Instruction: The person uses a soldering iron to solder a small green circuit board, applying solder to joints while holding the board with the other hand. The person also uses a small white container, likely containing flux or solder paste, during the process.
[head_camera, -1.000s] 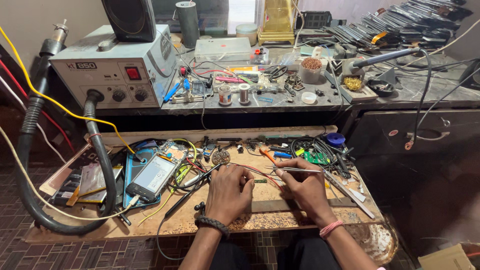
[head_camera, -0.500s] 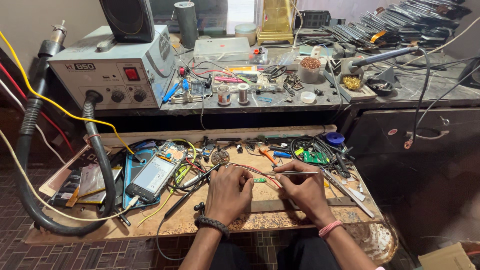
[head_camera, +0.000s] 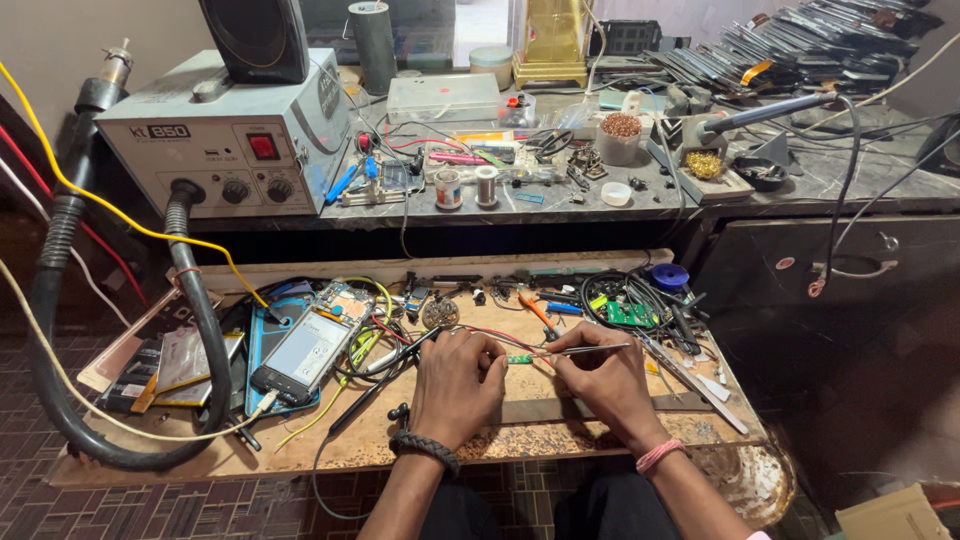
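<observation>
Your left hand (head_camera: 455, 385) pinches the green chip (head_camera: 519, 359); right hand (head_camera: 610, 385) grips tweezers (head_camera: 590, 350) beside it. Brace both wrists.

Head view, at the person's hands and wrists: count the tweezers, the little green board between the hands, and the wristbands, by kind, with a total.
Tweezers: 1, in the right hand
Small green board: 1, beside the left hand
Wristbands: 2, black braided band and pink band
Total: 4
</observation>
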